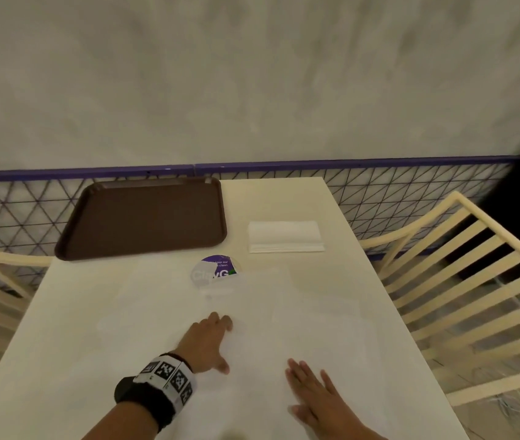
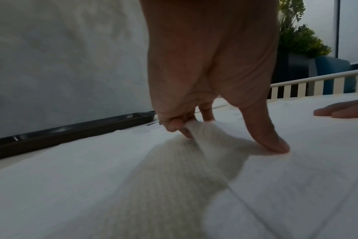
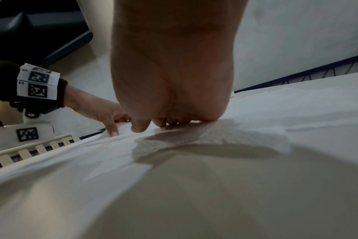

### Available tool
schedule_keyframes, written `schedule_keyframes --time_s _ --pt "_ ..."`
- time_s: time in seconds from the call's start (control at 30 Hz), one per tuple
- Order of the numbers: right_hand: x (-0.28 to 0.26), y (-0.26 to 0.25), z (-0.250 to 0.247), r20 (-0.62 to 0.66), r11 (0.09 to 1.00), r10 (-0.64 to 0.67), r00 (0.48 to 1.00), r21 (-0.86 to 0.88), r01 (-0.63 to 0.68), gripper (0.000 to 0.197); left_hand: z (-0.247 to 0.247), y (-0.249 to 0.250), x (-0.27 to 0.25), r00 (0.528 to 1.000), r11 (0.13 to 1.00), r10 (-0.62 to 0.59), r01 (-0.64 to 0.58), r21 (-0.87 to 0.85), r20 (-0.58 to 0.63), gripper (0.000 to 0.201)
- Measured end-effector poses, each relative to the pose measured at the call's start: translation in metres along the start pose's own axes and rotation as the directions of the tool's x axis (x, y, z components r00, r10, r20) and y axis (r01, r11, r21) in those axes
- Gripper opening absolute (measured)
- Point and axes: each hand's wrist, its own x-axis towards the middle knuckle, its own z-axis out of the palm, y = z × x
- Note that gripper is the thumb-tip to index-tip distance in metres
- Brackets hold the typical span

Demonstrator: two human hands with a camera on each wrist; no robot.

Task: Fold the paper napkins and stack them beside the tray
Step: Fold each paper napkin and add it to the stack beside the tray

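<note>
Nearest, the right hand (image 1: 319,398) lies flat, fingers straight, on a thin white napkin (image 1: 252,338) spread over the cream counter (image 1: 61,360). The left hand (image 1: 207,344) pinches a soft, dimpled fold of it, thumb pressing down. Farther off, a folded rectangular stack (image 1: 285,236) sits just beside the smooth brown tray (image 1: 144,217).

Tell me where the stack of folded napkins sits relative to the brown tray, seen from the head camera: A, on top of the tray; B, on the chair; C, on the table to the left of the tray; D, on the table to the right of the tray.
D: the folded napkins lie on the bare table, just right of the brown tray and apart from it.
</note>
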Motion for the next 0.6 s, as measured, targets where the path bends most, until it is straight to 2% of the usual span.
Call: schedule_keyframes --time_s 0.03,0.1,0.13,0.17,0.2,0.27,0.3,0.37,0.43,0.5,0.57,0.6 --pt "-0.005 0.003 0.001 0.072 0.996 -0.049 0.996 0.078 0.044 0.069 -0.003 0.002 -0.002 1.000 0.999 -0.018 0.018 0.039 0.001 0.071" --pt "-0.009 0.008 -0.028 0.195 0.945 -0.158 0.968 0.313 0.091 0.065 -0.006 0.003 -0.007 0.998 0.997 -0.053 0.052 0.060 0.016 0.066" --pt "-0.008 0.008 -0.041 0.158 0.909 -0.210 0.965 0.394 0.133 0.062 -0.007 0.001 -0.009 0.998 0.998 -0.060 0.060 0.030 0.017 0.064" --pt "-0.004 0.007 -0.045 -0.010 0.890 -0.223 0.975 0.405 0.207 0.061 -0.008 -0.001 -0.012 0.998 0.998 -0.065 0.065 -0.024 0.008 0.061" --pt "-0.006 0.006 -0.057 -0.049 0.874 -0.229 0.972 0.430 0.227 0.063 -0.011 -0.003 -0.015 0.998 0.995 -0.066 0.064 -0.078 -0.015 0.055" --pt "-0.009 -0.001 -0.084 -0.057 0.870 -0.131 0.990 0.471 0.143 0.080 -0.020 -0.001 -0.023 0.996 0.982 -0.055 0.041 -0.186 -0.074 0.035" --pt "-0.006 -0.002 -0.093 -0.112 0.887 -0.083 0.990 0.444 0.125 0.083 -0.025 0.004 -0.028 0.994 0.975 -0.026 0.001 -0.221 -0.110 0.023" --pt "-0.002 -0.012 -0.123 -0.279 0.920 -0.024 0.960 0.370 0.131 0.088 -0.037 0.017 -0.037 0.980 0.972 0.064 -0.103 -0.209 -0.186 0.009" --pt "0.009 -0.021 -0.152 -0.403 0.918 -0.059 0.913 0.338 0.208 0.095 -0.053 0.030 -0.043 0.951 0.966 0.157 -0.204 -0.161 -0.265 0.009" --pt "0.023 -0.026 -0.175 -0.398 0.881 -0.040 0.917 0.419 0.220 0.081 -0.073 0.039 -0.046 0.917 0.933 0.166 -0.265 -0.242 -0.362 0.016" --pt "0.036 -0.023 -0.193 -0.240 0.758 0.037 0.970 0.639 0.129 0.051 -0.095 0.040 -0.043 0.879 0.875 0.056 -0.272 -0.401 -0.473 0.031" --pt "0.041 -0.018 -0.199 -0.154 0.687 0.036 0.987 0.721 0.087 0.038 -0.104 0.039 -0.039 0.850 0.839 -0.023 -0.270 -0.473 -0.526 0.038"
